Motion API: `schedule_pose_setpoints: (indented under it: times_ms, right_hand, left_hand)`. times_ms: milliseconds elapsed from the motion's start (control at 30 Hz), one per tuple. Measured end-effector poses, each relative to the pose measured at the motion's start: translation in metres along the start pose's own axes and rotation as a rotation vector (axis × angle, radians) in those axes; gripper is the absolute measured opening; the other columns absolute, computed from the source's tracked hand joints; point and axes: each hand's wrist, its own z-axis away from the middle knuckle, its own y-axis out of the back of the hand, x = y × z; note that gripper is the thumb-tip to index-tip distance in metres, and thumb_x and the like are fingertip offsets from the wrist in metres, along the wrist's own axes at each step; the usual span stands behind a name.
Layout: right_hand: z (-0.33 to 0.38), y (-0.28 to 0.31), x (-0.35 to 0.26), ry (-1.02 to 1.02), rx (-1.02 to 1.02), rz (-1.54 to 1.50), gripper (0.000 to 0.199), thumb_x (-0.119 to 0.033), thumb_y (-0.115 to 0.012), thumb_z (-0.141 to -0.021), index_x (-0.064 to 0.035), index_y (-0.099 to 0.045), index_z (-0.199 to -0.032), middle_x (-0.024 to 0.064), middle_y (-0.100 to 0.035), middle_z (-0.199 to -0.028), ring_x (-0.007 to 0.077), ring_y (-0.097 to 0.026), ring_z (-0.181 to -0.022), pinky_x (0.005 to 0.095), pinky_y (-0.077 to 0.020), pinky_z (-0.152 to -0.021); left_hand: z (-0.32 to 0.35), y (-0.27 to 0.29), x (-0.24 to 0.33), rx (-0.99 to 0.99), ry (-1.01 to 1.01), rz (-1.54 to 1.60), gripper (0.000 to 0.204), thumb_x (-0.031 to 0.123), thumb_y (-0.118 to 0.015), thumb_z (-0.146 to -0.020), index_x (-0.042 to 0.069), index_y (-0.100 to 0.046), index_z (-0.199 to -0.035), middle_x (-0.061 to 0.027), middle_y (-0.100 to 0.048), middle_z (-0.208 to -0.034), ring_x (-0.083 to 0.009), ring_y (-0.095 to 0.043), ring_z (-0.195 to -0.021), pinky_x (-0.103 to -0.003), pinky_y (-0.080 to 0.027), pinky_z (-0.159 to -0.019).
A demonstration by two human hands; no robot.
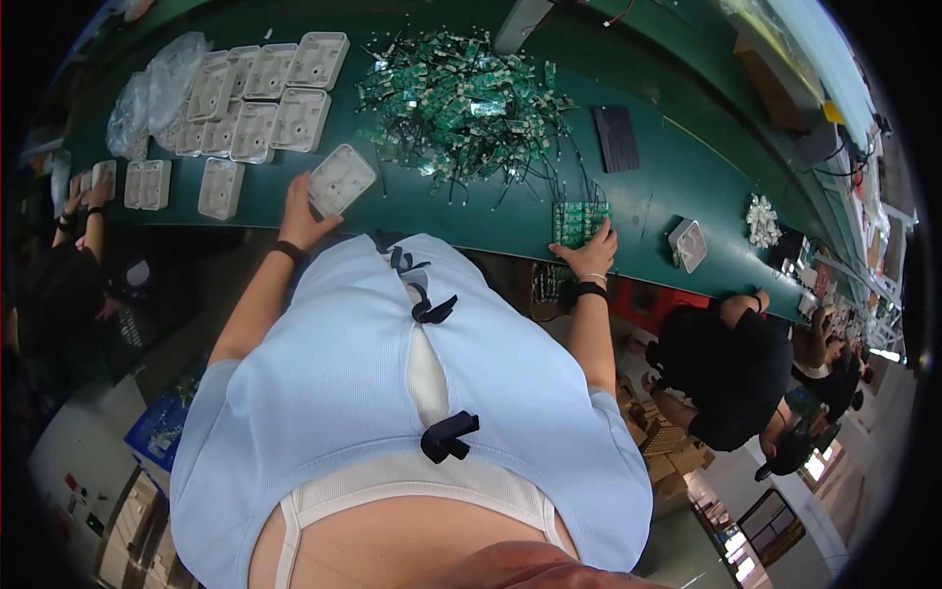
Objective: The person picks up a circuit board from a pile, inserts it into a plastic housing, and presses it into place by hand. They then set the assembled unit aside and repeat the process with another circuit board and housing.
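My left hand (308, 218) grips a white plastic housing (342, 181) by its near left corner, thumb along the lower edge, at the front of the green table. Its open hollow side faces up and it sits tilted. Over to the right, my right hand (591, 252) rests with fingers spread on a panel of green circuit boards (573, 222) near the table's edge. Black wires run up from that panel. Between and beyond my hands lies a large heap of small green circuit boards with black wires (466, 108).
Several white housings (301, 120) stand in rows at the back left, beside clear plastic bags (157, 93). A dark flat block (615, 139) lies right of the heap. Farther right are another housing (690, 243) and a pile of white parts (761, 222). Co-workers (726, 363) sit on both sides.
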Motion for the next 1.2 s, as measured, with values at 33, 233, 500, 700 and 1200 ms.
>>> schedule_pose_setpoints:
  times_ms: [33,233,500,700,1200]
  right_hand:
    - [0.002,0.000,0.001,0.013,0.004,-0.022,0.140,-0.055,-0.094,-0.046,-0.0066,-0.019,-0.154,0.0281,-0.029,-0.151,0.0461,-0.031,-0.138,0.0568,-0.0317,-0.111]
    - [0.011,0.010,0.005,-0.048,0.250,-0.271,0.138,-0.052,-0.094,-0.048,-0.0032,-0.019,-0.153,0.0308,-0.027,-0.152,0.0479,-0.028,-0.140,0.0565,-0.0294,-0.113]
    - [-0.110,0.032,-0.038,-0.150,0.342,-0.361,0.141,-0.064,-0.090,-0.048,0.0000,-0.021,-0.152,0.0329,-0.032,-0.147,0.0479,-0.032,-0.137,0.0554,-0.0308,-0.113]
    - [-0.147,0.025,-0.065,-0.223,0.258,-0.223,0.138,-0.065,-0.090,-0.048,-0.0030,-0.023,-0.152,0.0319,-0.035,-0.145,0.0485,-0.035,-0.135,0.0535,-0.0328,-0.112]
    - [-0.330,0.034,-0.181,0.416,0.230,0.037,0.030,-0.014,-0.054,-0.091,-0.0128,-0.069,-0.117,0.0214,-0.062,-0.115,0.0380,-0.062,-0.108,0.0482,-0.0527,-0.091]
  left_hand:
    - [-0.001,-0.001,0.000,-0.003,0.003,-0.012,0.109,0.024,-0.090,-0.061,-0.001,-0.028,-0.148,-0.0235,-0.038,-0.143,-0.0403,-0.040,-0.133,-0.045,-0.035,-0.113]
    - [-0.002,0.005,0.007,-0.023,-0.002,-0.049,0.119,0.025,-0.093,-0.057,0.000,-0.023,-0.150,-0.0240,-0.034,-0.147,-0.0412,-0.036,-0.136,-0.046,-0.033,-0.115]
    - [-0.001,0.005,0.014,-0.043,0.032,-0.048,0.118,0.025,-0.094,-0.054,-0.001,-0.027,-0.148,-0.0263,-0.036,-0.146,-0.0430,-0.037,-0.136,-0.046,-0.033,-0.115]
    - [-0.002,0.011,0.020,-0.037,0.032,0.046,0.110,0.021,-0.090,-0.057,-0.001,-0.029,-0.146,-0.0248,-0.039,-0.141,-0.0425,-0.040,-0.132,-0.046,-0.035,-0.114]
    - [0.038,0.087,0.049,0.098,0.087,0.255,0.107,0.015,-0.083,-0.056,0.001,-0.030,-0.148,-0.0188,-0.045,-0.139,-0.0291,-0.046,-0.132,-0.038,-0.034,-0.113]
